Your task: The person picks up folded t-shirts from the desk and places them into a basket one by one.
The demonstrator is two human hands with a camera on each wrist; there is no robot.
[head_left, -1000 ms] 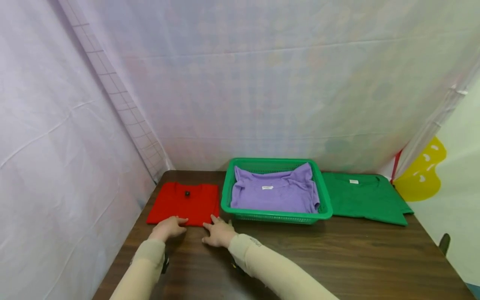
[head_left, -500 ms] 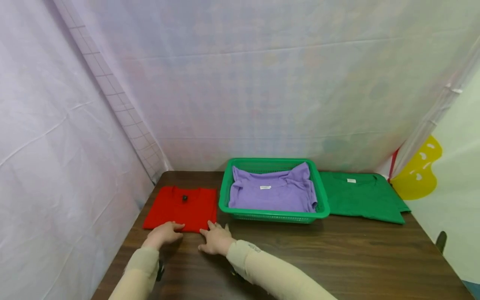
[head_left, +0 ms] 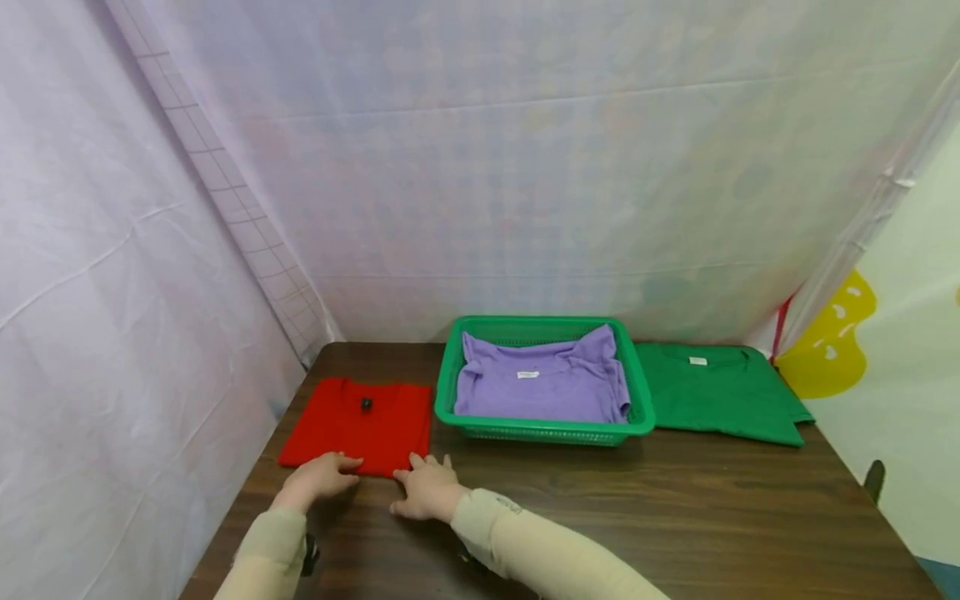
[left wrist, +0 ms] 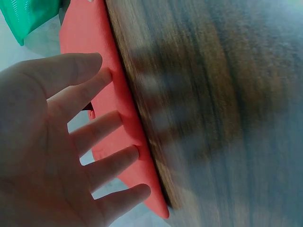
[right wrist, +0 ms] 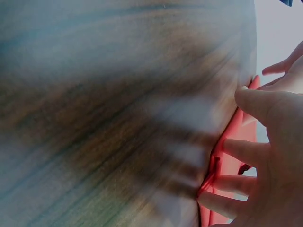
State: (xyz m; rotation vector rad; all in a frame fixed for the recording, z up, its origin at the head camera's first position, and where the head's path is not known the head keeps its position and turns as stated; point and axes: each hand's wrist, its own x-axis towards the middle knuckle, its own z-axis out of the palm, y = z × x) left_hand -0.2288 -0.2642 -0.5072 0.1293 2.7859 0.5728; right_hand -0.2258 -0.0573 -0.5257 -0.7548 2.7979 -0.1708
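Observation:
A folded red T-shirt with a small dark patch at its neckline lies flat at the left of the table. My left hand rests on its near edge towards the left corner. In the left wrist view the spread fingers lie nearly straight on the red cloth. At the near right corner, my right hand touches the same edge. The right wrist view has its fingertips on the folded border, thumb apart from them.
Right of the red shirt stands a green plastic basket holding a folded purple shirt. Farther right, a folded green shirt lies on the brown wooden table. Pale curtains hang behind and at the left side.
The red shirt has slid towards me and slightly left, with both hands drawing back along with it. The basket and green shirt keep their places on the table.

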